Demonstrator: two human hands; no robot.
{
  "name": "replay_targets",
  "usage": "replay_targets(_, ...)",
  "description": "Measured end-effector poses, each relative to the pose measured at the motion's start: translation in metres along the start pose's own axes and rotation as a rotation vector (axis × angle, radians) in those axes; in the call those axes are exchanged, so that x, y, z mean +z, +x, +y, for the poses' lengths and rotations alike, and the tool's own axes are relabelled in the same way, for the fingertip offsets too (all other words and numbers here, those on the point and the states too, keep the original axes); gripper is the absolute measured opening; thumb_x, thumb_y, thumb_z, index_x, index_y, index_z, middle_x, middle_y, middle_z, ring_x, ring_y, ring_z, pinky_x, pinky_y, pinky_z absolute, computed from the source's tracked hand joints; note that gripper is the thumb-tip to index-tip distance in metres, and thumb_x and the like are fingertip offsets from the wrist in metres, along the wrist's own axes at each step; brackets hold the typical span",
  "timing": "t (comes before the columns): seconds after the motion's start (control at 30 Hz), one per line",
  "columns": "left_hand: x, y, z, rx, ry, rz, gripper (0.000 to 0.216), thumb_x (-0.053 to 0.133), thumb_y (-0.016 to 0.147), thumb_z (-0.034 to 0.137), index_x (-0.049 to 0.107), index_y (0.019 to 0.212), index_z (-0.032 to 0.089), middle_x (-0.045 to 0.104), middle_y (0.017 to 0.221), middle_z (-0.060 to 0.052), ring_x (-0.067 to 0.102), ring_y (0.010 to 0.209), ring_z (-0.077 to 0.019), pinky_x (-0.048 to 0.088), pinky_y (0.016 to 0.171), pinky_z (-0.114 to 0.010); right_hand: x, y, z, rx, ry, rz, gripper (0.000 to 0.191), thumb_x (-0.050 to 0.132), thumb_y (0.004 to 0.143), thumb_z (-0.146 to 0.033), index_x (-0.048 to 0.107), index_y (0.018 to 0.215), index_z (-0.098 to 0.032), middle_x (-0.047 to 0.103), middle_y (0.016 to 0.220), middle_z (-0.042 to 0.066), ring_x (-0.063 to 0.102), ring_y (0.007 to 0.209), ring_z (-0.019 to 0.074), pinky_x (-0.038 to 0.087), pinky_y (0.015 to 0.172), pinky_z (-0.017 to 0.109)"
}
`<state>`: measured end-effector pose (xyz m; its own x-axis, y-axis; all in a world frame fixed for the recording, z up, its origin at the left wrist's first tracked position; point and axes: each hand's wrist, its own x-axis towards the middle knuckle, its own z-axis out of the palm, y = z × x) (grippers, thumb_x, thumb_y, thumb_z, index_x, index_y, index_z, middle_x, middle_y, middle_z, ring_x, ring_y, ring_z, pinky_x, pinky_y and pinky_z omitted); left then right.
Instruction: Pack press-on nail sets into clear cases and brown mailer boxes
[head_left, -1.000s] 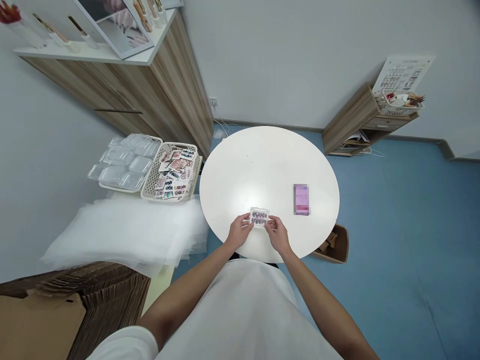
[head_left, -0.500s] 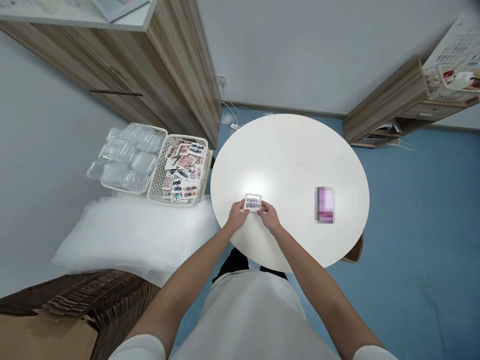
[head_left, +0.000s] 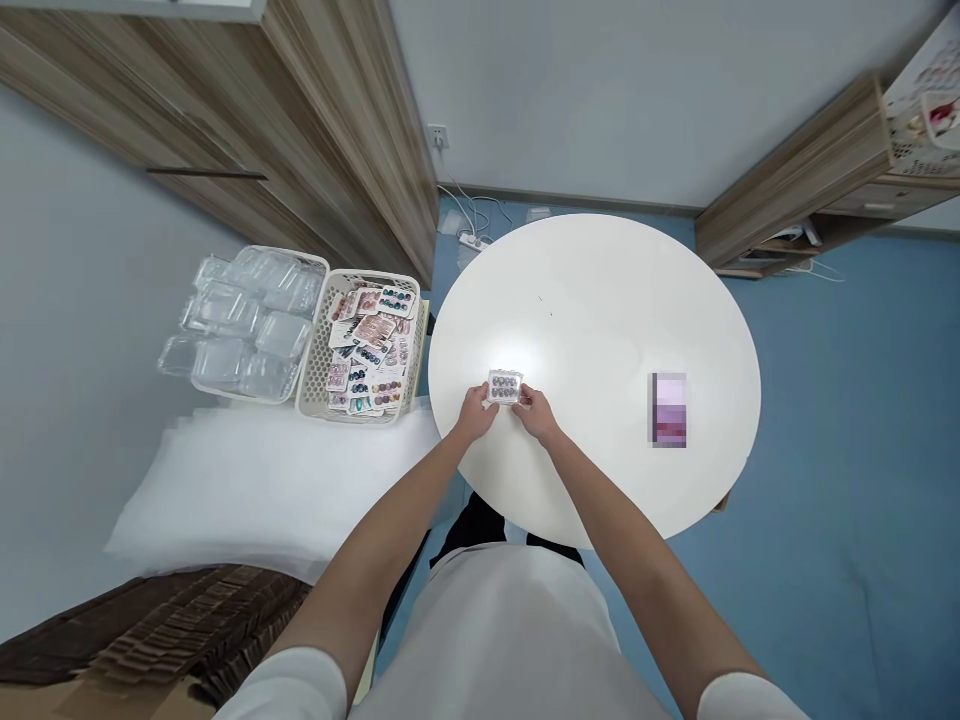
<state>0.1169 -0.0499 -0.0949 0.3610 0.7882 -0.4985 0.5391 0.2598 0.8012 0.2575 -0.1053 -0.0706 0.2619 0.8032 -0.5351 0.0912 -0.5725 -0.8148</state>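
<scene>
Over the near left part of the white round table (head_left: 600,300), a small clear plastic case of press-on nails (head_left: 505,386) is held between both hands. Inside it, two rows of greyish nails show through the lid. My left hand (head_left: 475,412) is closed on its left edge, the thumb at the near corner. Gripping the right edge is my right hand (head_left: 534,411), fingers bent around that side. To the left, a white basket (head_left: 313,372) holds several cards of colourful press-on nails (head_left: 373,330).
Beside that basket, another basket (head_left: 319,290) is heaped with clear plastic cases (head_left: 232,305). White plastic sheets (head_left: 247,490) lie in front, above stacked brown cardboard (head_left: 172,625). A pixelated purple item (head_left: 669,410) lies on the table's right. A wooden cabinet (head_left: 337,120) stands at the back left.
The view has shifted slightly, so the table and purple item sit further right in it. Both hands keep hold of the case, whose nails now look darker and greyer.
</scene>
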Motion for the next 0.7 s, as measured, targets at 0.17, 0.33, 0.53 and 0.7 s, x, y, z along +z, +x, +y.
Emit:
replay_targets(0.17, 0.000, -0.001, 0.000, -0.023, -0.009, 0.001, 0.057, 0.054, 0.071, 0.019, 0.039, 0.127, 0.019, 0.043, 0.120, -0.011, 0.044, 0.111, -0.0211, 0.038, 0.087, -0.030, -0.001, -0.002, -0.003, 0.010, -0.018, -0.013, 0.046, 0.053, 0.063, -0.025, 0.054, 0.109, -0.024, 0.056, 0.112, 0.002, 0.049, 0.104, 0.0223, 0.041, 0.084, 0.035)
replay_targets(0.33, -0.001, -0.003, -0.002, -0.024, -0.008, 0.012, 0.058, 0.055, 0.071, 0.020, 0.038, 0.127, 0.019, 0.041, 0.127, -0.011, 0.041, 0.117, -0.0227, 0.036, 0.092, -0.033, -0.002, -0.007, -0.002, 0.074, 0.007, -0.002, 0.065, 0.056, 0.065, -0.026, 0.039, 0.127, -0.024, 0.042, 0.131, 0.004, 0.043, 0.115, 0.0234, 0.042, 0.088, 0.035)
replay_targets(0.53, -0.001, -0.015, -0.005, -0.042, 0.006, 0.041, 0.059, 0.057, 0.072, 0.021, 0.038, 0.127, 0.017, 0.040, 0.131, -0.013, 0.039, 0.120, -0.0244, 0.033, 0.097, -0.035, -0.008, -0.019, 0.005, 0.157, -0.008, 0.019, 0.070, 0.056, 0.068, -0.029, 0.031, 0.133, -0.024, 0.033, 0.138, 0.008, 0.042, 0.117, 0.0222, 0.043, 0.088, 0.034)
replay_targets(0.7, 0.001, -0.042, -0.001, -0.081, -0.037, 0.164, 0.054, 0.058, 0.072, 0.023, 0.042, 0.124, 0.016, 0.039, 0.133, -0.013, 0.036, 0.123, -0.0248, 0.030, 0.100, -0.036, -0.027, -0.047, 0.006, 0.156, -0.071, 0.031, 0.064, 0.055, 0.068, -0.028, 0.036, 0.129, -0.022, 0.038, 0.134, 0.010, 0.047, 0.111, 0.0217, 0.044, 0.085, 0.034)
